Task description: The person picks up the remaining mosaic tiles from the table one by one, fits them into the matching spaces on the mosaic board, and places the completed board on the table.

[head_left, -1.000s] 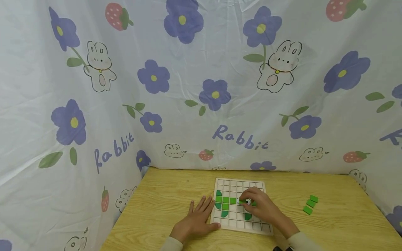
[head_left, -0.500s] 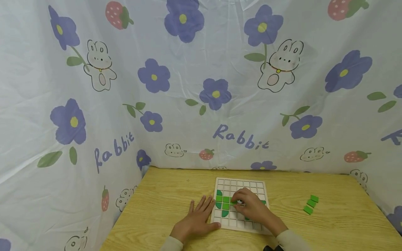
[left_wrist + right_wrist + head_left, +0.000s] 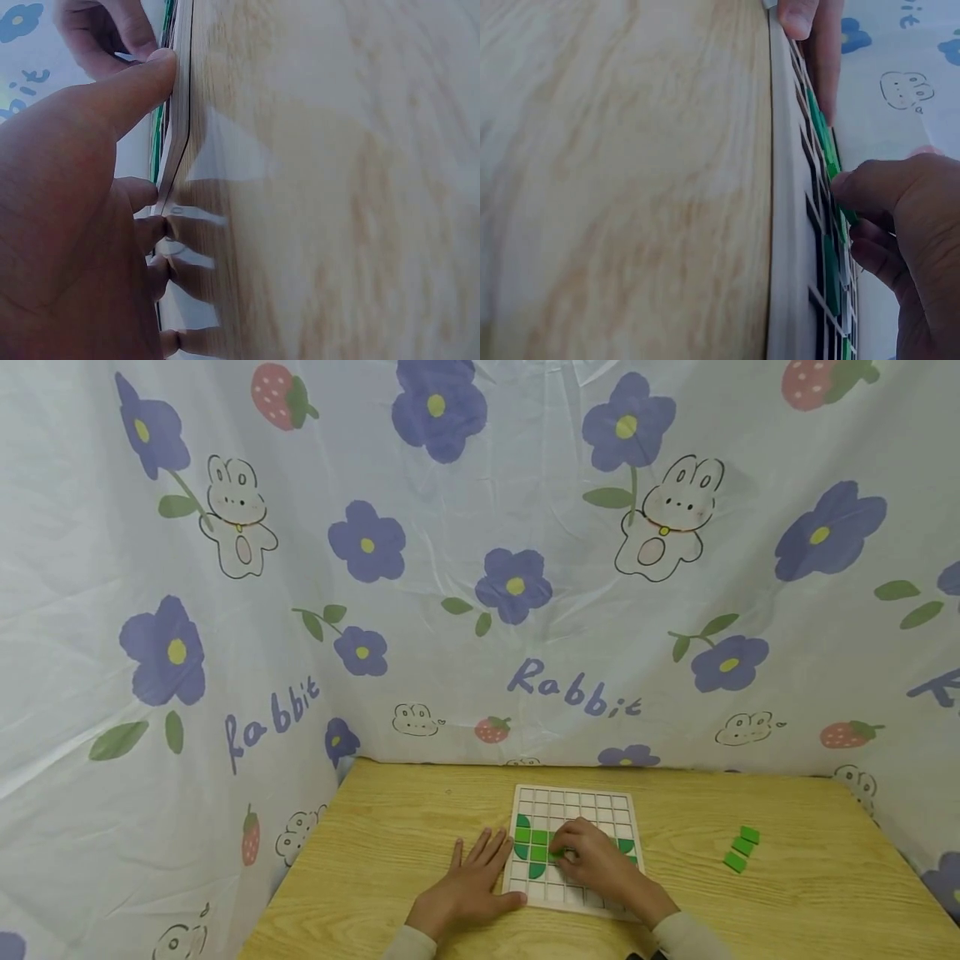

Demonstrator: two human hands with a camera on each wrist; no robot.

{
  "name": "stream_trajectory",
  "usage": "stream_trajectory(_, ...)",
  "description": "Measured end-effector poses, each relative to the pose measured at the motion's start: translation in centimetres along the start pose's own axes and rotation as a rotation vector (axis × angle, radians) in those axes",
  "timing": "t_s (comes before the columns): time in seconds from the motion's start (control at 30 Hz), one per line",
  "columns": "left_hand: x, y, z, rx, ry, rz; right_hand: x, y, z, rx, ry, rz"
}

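A square wooden grid board (image 3: 558,797) lies on the table with several green pieces set in its cells. My left hand (image 3: 467,891) rests flat at the board's left side, fingers spread, its thumb (image 3: 161,64) at the board's near-left corner. Over the middle of the board, my right hand (image 3: 596,862) pinches a light green square tile (image 3: 554,853) between thumb and fingers. In the right wrist view the tile (image 3: 850,215) shows low against the grid, partly hidden. Left of it sit light green squares (image 3: 538,837) and dark green quarter-round pieces (image 3: 537,870).
Three loose light green tiles (image 3: 745,846) lie on the wooden table (image 3: 825,877) right of the board. More dark green pieces (image 3: 626,845) sit at the board's right side. A patterned curtain (image 3: 450,635) hangs behind the table.
My right hand has moved left across the board and slightly nearer, uncovering dark green pieces on the right side. The left hand and the loose tiles have stayed put.
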State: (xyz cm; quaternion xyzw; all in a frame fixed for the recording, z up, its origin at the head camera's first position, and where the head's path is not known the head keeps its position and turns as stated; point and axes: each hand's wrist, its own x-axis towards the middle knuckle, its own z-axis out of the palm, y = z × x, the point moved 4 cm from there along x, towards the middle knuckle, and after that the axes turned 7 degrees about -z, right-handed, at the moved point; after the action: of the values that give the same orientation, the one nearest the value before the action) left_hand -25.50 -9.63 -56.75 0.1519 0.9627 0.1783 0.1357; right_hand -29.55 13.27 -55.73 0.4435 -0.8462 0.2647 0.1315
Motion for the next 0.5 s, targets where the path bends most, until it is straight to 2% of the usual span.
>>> stream_trajectory(0.5, -0.02, 0.24, -0.22, -0.003, -0.012, -0.008, -0.38, -0.07, -0.28, -0.010, -0.056, -0.023)
